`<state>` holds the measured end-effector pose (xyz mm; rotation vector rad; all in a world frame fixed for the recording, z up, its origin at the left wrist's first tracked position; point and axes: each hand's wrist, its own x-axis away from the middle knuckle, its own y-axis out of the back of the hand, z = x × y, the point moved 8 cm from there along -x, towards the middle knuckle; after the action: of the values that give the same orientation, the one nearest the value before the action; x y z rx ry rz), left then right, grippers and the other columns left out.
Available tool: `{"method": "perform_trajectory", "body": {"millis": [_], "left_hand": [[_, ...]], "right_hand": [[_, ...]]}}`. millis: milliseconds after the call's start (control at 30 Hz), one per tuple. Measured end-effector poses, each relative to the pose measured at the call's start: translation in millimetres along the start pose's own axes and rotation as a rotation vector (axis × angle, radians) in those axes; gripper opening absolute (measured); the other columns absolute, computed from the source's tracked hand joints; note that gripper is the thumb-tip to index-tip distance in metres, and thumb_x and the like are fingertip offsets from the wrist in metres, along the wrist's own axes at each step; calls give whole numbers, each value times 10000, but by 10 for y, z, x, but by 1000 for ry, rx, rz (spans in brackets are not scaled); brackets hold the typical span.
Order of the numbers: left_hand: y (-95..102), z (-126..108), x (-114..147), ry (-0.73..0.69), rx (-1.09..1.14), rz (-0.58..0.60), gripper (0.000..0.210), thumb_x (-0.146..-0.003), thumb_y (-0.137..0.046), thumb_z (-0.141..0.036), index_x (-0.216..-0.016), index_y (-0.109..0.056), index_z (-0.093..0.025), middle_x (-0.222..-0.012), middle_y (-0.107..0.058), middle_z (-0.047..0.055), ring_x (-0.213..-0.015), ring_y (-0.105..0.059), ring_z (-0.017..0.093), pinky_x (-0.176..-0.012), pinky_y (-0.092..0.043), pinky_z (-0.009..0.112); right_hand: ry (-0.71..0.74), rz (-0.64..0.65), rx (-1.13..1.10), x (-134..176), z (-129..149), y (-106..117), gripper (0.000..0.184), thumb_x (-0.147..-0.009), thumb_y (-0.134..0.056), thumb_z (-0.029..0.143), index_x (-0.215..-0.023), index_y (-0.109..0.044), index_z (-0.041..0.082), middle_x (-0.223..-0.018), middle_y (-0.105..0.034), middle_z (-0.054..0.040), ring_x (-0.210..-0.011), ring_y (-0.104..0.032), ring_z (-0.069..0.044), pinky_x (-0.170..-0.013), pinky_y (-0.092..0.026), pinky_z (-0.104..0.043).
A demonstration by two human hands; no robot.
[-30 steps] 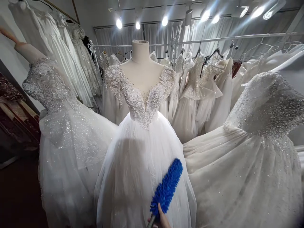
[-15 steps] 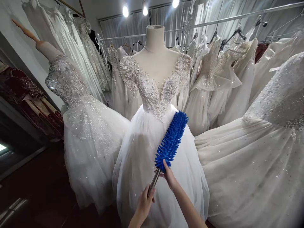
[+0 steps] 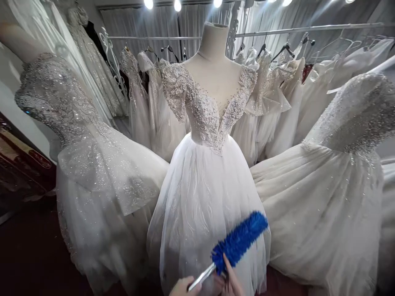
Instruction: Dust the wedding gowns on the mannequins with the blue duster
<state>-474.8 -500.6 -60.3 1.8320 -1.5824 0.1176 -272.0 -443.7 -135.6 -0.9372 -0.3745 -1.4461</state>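
Note:
A blue bristly duster on a silver handle lies low against the tulle skirt of a white beaded wedding dress on a headless mannequin. My left hand grips the silver handle at the bottom edge of view. My right hand touches the base of the blue head, its fingers around it. Both hands are partly cut off by the frame.
A sparkly dress on a mannequin stands at left, another glittering gown at right. Behind, a metal rail holds several white dresses on hangers. Dark red floor shows at the lower left.
The duster has dropped from the dress's waist to the lower skirt and tilted flatter. Both hands moved down to the frame's bottom edge. The view came closer to the dress.

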Motion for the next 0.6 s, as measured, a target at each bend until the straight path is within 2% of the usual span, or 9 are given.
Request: {"method": "perform_trajectory", "body": {"millis": [33, 67, 200, 233, 300, 367, 433, 533, 600], "left_hand": [[76, -63, -26, -25, -1, 32, 523, -697, -577, -697, -562, -636, -195, -504, -627, -11, -453, -577, 152, -423, -406, 265], [146, -157, -62, -64, 6, 67, 489, -678, -598, -695, -591, -634, -216, -486, -606, -21, -432, -554, 165, -412, -383, 269], [393, -717, -262, -289, 155, 150, 521, -790, -452, -690, -892, -600, -201, -576, -548, -49, -462, -477, 99, -476, -385, 233], [427, -809, -324, -309, 196, 161, 542, -801, -422, -696, -932, -577, -193, -570, -505, -61, -462, -450, 92, -467, -369, 226], [442, -838, -454, -278, 230, 177, 565, -804, -374, -722, -932, -541, -197, -522, -400, -88, -432, -376, 87, -429, -315, 224], [405, -686, -547, -229, 205, 183, 553, -807, -341, -736, -882, -518, -217, -501, -324, -100, -424, -324, 86, -423, -272, 229], [329, -397, -564, -184, 164, 190, 547, -794, -353, -750, -825, -509, -227, -512, -318, -93, -436, -328, 91, -444, -279, 242], [134, 136, -410, -93, 125, 245, 559, -728, -437, -781, -721, -523, -229, -514, -372, -71, -457, -396, 122, -486, -341, 278], [6, 428, -227, -45, 71, 274, 538, -689, -514, -768, -653, -547, -231, -534, -458, -38, -522, -498, 171, -563, -410, 323]], "right_hand": [[8, 35, -42, 93, 168, -167, 496, -471, -812, 548, -869, -717, 267, -929, -749, -69, -825, -716, -290, -721, -594, -395], [70, 37, -84, 180, 419, -330, 538, -486, -815, 539, -932, -709, 258, -971, -744, -64, -845, -710, -276, -744, -590, -388], [386, 110, 11, 374, 1543, -1155, 549, -641, -739, 541, -1047, -671, 177, -982, -734, -77, -856, -684, -229, -742, -574, -358], [460, 124, 42, 370, 1747, -1350, 541, -659, -725, 538, -1048, -668, 167, -964, -733, -71, -839, -680, -218, -733, -569, -345], [517, 83, 79, 278, 1928, -1613, 501, -654, -723, 534, -966, -671, 145, -845, -728, -52, -762, -673, -201, -695, -560, -319], [484, 6, 86, 134, 1823, -1696, 472, -636, -720, 547, -868, -657, 141, -707, -695, -27, -677, -656, -192, -631, -551, -304], [425, -50, 87, 13, 1501, -1594, 480, -618, -712, 568, -840, -639, 149, -667, -676, -22, -653, -648, -200, -574, -545, -306], [285, -72, 101, -99, 713, -1111, 516, -562, -733, 593, -847, -644, 173, -761, -708, -41, -697, -667, -219, -563, -560, -329], [82, -68, 115, -138, 26, -658, 482, -509, -765, 597, -767, -646, 208, -726, -710, -29, -648, -672, -223, -566, -566, -339]]}}
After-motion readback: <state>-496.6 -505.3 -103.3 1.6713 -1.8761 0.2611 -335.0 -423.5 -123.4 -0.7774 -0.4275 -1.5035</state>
